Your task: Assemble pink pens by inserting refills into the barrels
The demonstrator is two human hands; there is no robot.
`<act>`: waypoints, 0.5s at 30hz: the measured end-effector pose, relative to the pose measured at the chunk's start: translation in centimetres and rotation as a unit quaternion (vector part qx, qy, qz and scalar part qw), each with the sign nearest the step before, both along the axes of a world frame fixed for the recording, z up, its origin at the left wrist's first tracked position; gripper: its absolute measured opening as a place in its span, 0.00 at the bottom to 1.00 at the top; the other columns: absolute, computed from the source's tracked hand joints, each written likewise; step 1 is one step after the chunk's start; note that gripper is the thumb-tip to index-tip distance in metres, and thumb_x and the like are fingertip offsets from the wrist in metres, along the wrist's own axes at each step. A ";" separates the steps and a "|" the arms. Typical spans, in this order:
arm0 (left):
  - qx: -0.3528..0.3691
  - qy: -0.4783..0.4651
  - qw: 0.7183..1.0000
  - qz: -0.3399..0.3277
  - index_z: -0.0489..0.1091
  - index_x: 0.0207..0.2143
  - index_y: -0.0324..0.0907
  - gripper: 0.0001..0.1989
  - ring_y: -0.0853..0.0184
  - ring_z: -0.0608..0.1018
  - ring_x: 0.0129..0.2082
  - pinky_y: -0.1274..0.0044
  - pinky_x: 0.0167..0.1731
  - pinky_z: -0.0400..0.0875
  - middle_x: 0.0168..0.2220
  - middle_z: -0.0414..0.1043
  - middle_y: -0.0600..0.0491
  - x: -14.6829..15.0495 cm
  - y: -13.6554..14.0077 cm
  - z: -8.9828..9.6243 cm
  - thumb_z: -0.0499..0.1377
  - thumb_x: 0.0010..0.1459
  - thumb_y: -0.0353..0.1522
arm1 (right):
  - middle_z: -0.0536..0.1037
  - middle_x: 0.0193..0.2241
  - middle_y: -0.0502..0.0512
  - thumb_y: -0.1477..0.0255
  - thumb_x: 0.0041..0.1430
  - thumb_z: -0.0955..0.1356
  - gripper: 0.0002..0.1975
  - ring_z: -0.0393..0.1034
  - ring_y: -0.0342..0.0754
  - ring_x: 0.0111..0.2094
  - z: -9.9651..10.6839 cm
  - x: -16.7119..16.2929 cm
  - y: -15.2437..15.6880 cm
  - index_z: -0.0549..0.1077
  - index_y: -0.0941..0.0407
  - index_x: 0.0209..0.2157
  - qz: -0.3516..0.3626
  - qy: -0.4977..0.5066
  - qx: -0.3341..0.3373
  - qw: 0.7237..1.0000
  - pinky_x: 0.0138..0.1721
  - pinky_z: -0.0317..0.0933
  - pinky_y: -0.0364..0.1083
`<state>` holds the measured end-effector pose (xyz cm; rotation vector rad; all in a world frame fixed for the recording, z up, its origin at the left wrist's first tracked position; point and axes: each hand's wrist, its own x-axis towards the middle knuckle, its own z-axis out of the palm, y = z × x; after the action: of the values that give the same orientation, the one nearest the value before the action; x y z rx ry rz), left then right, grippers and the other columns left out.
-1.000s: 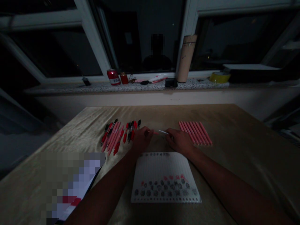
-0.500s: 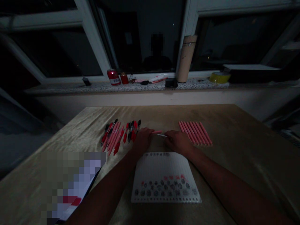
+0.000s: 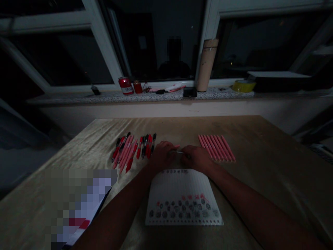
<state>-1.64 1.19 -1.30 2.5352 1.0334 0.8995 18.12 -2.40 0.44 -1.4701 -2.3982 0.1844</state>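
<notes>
Pink, a slim barrel [image 3: 177,146] is poking from the tightly curled left hand [image 3: 163,154] at mid-worktop [image 3: 179,128], while the right hand [image 3: 195,157], fingers bent closed, is gripping a thin pale rod [image 3: 179,152]. A row of pink pens [image 3: 216,148] is lying toward the worktop's far right corner, mixed pens [image 3: 126,151] toward its far left.
</notes>
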 end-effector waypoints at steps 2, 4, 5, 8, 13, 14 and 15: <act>-0.024 -0.029 0.999 -0.004 0.70 0.44 0.44 0.14 0.64 0.70 0.42 0.70 0.45 0.63 0.38 0.69 0.50 0.1 0.0 0.0 0.51 0.60 0.38 | 0.76 0.38 0.55 0.70 0.58 0.61 0.14 0.70 0.46 0.38 0.0 0.0 0.0 0.72 0.54 0.44 0.002 0.012 0.002 1.000 0.37 0.57 0.42; -0.048 -0.060 0.997 -0.002 0.70 0.37 0.42 0.13 0.65 0.71 0.41 0.71 0.44 0.64 0.37 0.70 0.49 0.1 0.0 0.1 0.50 0.60 0.38 | 0.76 0.38 0.55 0.71 0.58 0.61 0.14 0.70 0.46 0.38 0.2 0.0 -0.1 0.72 0.54 0.44 -0.001 0.026 0.005 1.000 0.38 0.57 0.42; -0.057 -0.075 0.996 0.001 0.69 0.35 0.41 0.13 0.65 0.71 0.40 0.71 0.44 0.64 0.36 0.70 0.50 0.0 0.0 0.2 0.49 0.61 0.38 | 0.76 0.38 0.55 0.71 0.58 0.61 0.14 0.70 0.46 0.38 0.2 0.0 -0.1 0.72 0.54 0.44 -0.005 0.033 0.009 0.999 0.38 0.58 0.42; -0.073 -0.125 0.989 0.034 0.67 0.31 0.41 0.13 0.66 0.72 0.36 0.74 0.40 0.65 0.32 0.70 0.51 -0.2 0.0 0.3 0.48 0.60 0.38 | 0.76 0.38 0.54 0.71 0.58 0.61 0.14 0.70 0.46 0.36 0.3 0.0 -0.1 0.72 0.54 0.43 -0.020 0.045 0.026 0.998 0.37 0.58 0.42; -0.079 -0.267 0.937 0.212 0.63 0.27 0.41 0.13 0.69 0.70 0.28 0.77 0.31 0.65 0.25 0.67 0.55 -0.8 0.2 0.6 0.47 0.59 0.38 | 0.77 0.36 0.54 0.71 0.57 0.61 0.12 0.70 0.46 0.36 -0.2 0.2 0.0 0.73 0.55 0.40 -0.036 0.054 0.039 0.997 0.38 0.58 0.42; -0.082 -0.297 0.919 0.244 0.63 0.27 0.42 0.13 0.69 0.70 0.27 0.77 0.30 0.65 0.25 0.66 0.55 -0.9 0.3 0.5 0.47 0.59 0.38 | 0.77 0.36 0.54 0.71 0.57 0.61 0.11 0.70 0.45 0.36 -0.3 0.2 0.0 0.73 0.55 0.40 -0.036 0.056 0.039 0.997 0.38 0.58 0.42; -0.085 -0.320 0.906 0.265 0.62 0.27 0.42 0.13 0.69 0.70 0.27 0.78 0.30 0.65 0.25 0.66 0.56 -1.0 0.4 0.5 0.47 0.59 0.38 | 0.77 0.36 0.54 0.71 0.57 0.62 0.11 0.70 0.45 0.36 -0.4 0.2 0.1 0.73 0.55 0.40 -0.035 0.059 0.041 0.997 0.38 0.58 0.42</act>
<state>-2.67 1.56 -0.80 1.6166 1.4867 1.5546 18.32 -2.35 0.03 -1.4628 -2.2303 0.1510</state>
